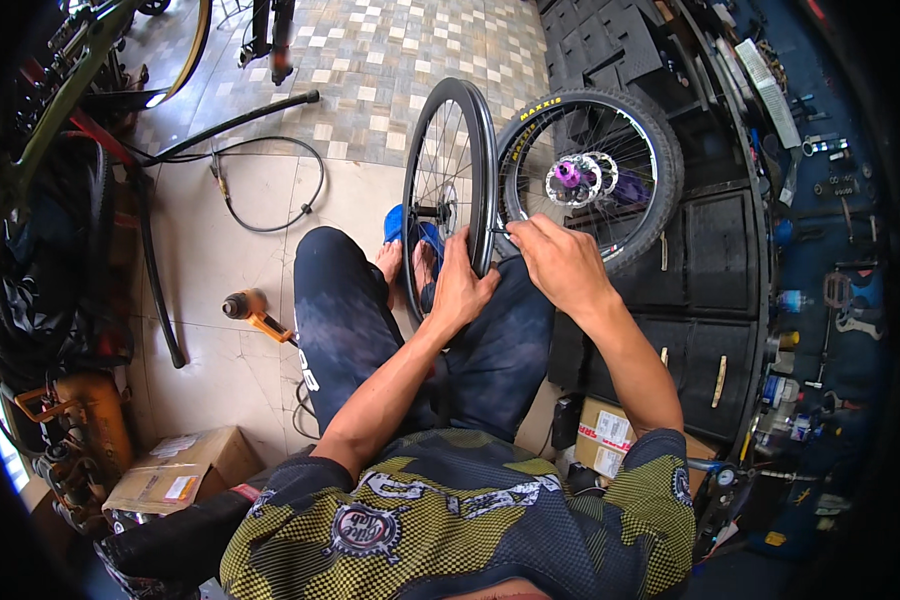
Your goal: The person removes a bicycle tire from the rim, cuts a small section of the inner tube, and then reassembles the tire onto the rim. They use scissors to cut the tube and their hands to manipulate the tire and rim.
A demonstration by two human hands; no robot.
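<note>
A narrow black bicycle wheel (460,100) stands upright between my knees. My left hand (460,285) is closed on the lower right side of its rim. My right hand (555,255) pinches a small, thin dark piece (500,229) at the rim's outer edge, too small to name. Just behind lies a wider wheel (660,175) with a knobby tyre and a purple hub (570,173). Blue sandals (393,222) show under the wheel beside my knees.
Bike frames (95,65) and a black stand tube (155,255) are at left, near a looped cable (320,180), an orange heat gun (265,322) and a cardboard box (170,470). At right are black drawers (720,260), another box (600,450) and a tool-laden bench (830,230).
</note>
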